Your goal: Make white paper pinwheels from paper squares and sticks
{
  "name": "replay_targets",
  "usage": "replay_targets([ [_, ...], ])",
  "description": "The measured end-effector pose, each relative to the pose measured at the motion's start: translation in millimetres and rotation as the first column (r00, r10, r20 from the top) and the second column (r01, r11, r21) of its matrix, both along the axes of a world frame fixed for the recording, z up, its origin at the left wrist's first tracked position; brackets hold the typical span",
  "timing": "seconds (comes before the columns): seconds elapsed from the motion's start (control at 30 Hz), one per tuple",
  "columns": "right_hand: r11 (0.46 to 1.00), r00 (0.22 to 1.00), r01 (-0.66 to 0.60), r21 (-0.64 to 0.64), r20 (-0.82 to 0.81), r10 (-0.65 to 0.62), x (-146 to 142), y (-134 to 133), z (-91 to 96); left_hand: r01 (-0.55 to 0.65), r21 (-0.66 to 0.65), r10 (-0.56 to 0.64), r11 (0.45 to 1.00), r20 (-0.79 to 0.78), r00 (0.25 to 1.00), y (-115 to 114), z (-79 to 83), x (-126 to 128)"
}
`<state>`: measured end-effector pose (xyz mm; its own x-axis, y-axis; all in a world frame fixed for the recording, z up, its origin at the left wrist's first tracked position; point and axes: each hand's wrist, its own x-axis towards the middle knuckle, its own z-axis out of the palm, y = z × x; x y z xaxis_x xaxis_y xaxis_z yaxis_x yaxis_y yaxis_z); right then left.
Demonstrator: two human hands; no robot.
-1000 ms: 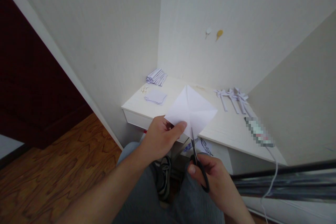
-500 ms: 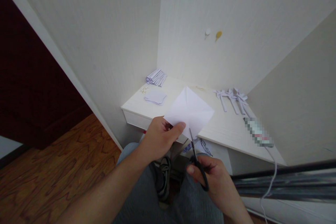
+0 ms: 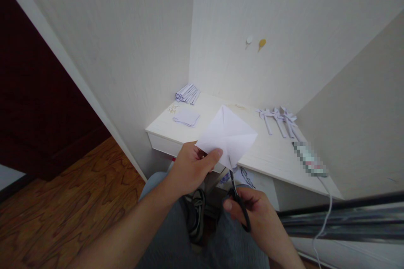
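A square sheet of white paper (image 3: 235, 132) with diagonal creases is pinched by my left hand (image 3: 192, 170), thumb on top near its lower left edge. My right hand (image 3: 257, 212) grips black-handled scissors (image 3: 235, 189), fingers in the loops. The scissors' blades reach the paper's near corner, pointing along the crease toward the middle. Paper and hands are held above my knees, in front of the desk edge. On the desk behind lies a stack of paper squares (image 3: 187, 117).
On the white desk (image 3: 214, 101) lie a bundle of paper tubes (image 3: 187, 93), small pale bits (image 3: 172, 109), several paper pinwheels (image 3: 277, 119) and a phone (image 3: 309, 159) with a white cable (image 3: 328, 214). Two hooks, one yellow (image 3: 261, 44), are on the wall. Eyeglasses (image 3: 246, 177) sit on a lower shelf.
The scissors and my right hand have shifted very slightly downward. The paper and my left hand stay almost in place.
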<state>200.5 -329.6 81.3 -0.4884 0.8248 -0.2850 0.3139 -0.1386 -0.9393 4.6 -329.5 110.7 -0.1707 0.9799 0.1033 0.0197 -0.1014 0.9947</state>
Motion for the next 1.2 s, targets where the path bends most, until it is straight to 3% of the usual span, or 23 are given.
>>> replay_targets([
  [0.9,0.999,0.995,0.023,-0.032,-0.095,-0.026,-1,1,-0.6,0.111,-0.042,-0.11,0.993,0.021,0.994,-2,-6.0,4],
  [1.2,0.999,0.998,0.032,0.004,-0.051,-0.032,1,1,-4.9,0.139,-0.029,-0.138,0.99,0.029,0.99,-2,-10.3,6],
])
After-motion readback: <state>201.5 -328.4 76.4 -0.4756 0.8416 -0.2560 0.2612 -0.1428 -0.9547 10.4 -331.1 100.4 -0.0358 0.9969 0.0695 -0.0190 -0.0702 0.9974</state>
